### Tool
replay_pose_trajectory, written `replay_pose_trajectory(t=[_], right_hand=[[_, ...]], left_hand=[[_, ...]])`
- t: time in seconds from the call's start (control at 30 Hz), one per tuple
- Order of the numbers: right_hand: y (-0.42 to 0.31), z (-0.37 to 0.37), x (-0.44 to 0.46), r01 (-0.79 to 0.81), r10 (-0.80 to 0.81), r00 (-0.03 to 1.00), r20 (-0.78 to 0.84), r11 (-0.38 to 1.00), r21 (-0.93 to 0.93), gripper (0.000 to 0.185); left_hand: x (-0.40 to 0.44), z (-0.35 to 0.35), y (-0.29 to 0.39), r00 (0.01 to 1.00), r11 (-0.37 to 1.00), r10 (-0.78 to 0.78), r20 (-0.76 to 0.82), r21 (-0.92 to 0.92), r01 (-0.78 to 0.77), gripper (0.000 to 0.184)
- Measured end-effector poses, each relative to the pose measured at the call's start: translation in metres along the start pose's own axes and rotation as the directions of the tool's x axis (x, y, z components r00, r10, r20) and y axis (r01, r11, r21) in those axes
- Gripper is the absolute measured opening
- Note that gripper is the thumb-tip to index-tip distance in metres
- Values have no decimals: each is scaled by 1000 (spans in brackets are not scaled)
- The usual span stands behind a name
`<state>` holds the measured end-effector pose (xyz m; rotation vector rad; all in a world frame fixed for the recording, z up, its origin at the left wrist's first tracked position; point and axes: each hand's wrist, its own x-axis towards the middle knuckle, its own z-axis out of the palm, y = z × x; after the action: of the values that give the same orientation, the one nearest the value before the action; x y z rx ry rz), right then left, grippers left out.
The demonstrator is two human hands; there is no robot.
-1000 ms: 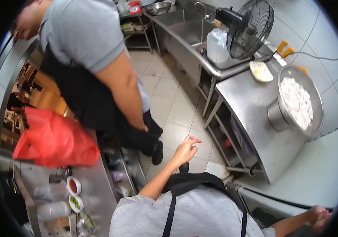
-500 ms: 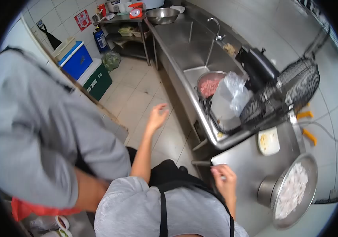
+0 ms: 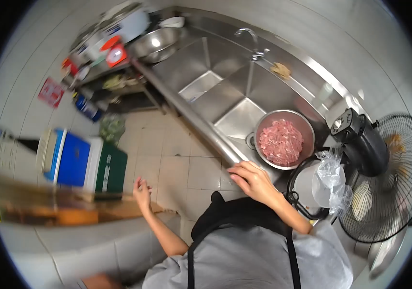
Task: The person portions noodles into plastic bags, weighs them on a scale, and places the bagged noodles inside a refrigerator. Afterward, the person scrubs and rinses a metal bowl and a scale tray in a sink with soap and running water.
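My left hand (image 3: 142, 193) hangs over the tiled floor at my left side, its fingers loosely bent and apart, with nothing in it. My right hand (image 3: 254, 180) is at the front edge of the steel sink (image 3: 201, 123), fingers stretched out and holding nothing; whether it touches the rim I cannot tell. Just beyond it, a metal pot (image 3: 308, 129) of raw pink meat pieces (image 3: 281, 141) stands in the right end of the sink. A whitish container (image 3: 319, 185) with clear plastic bags (image 3: 330, 166) is right of the pot.
A black fan (image 3: 384, 178) stands on the right. A tap (image 3: 249, 41) rises behind the sink, and a steel bowl (image 3: 156, 45) sits at its far left end. Cool boxes (image 3: 73, 159) stand on the floor at left, beside a bag of greens (image 3: 112, 129).
My view has turned right and moved closer to the sink. My right hand has gone from beside the side table to the sink's edge. The co-worker has mostly left view.
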<state>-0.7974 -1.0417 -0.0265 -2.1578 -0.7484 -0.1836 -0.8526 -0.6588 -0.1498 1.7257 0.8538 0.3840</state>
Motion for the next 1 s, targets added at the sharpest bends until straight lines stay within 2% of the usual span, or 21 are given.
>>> replay_pose_trajectory(t=[0.07,0.1,0.3,0.33,0.4,0.47,0.5,0.6,0.7,0.8,0.83,0.87,0.93,1.0], right_hand=[[5,5,38,-66,66,998,11,998,-16,13],[8,5,54,-118,118,993,13,993,1,14],[93,-1,139,-274,242,945,-219,953,-129,17],[103,-4,156,-378,356,906,-229,924,-59,17],[136,-1,187,-403,371,875,-312,914,-43,17],[146,2,220,-391,324,878,-353,910,-138,16],[147,5,234,-442,412,849,-330,897,-18,16],[158,26,264,-433,418,851,-317,901,27,15],[161,56,296,-457,481,853,-201,876,156,17],[175,87,348,-512,549,833,-74,814,274,19],[184,95,366,-543,579,815,-32,782,306,20],[199,106,382,-585,622,783,-16,746,317,21],[245,137,414,-659,698,716,10,670,341,24],[302,176,430,-775,785,620,-24,617,137,24]], left_hand=[[24,20,51,999,1000,27,34,14,-28,33],[42,31,70,994,999,34,108,-18,-32,35],[167,113,178,898,973,143,416,-224,-51,38],[186,127,190,882,962,133,451,-275,-4,39],[228,155,220,843,927,137,520,-368,77,40],[286,184,237,803,866,63,593,-433,252,49],[317,200,242,768,828,25,640,-444,343,53],[418,252,253,759,772,-149,634,-405,490,74],[491,290,255,803,691,-346,485,-446,568,96],[537,304,250,710,639,-253,658,-437,633,103],[515,311,268,785,652,-309,537,-482,586,97],[535,307,259,671,668,-186,718,-408,622,87],[529,304,270,653,684,-164,740,-391,615,77],[541,300,268,599,638,-213,772,-354,684,77]])
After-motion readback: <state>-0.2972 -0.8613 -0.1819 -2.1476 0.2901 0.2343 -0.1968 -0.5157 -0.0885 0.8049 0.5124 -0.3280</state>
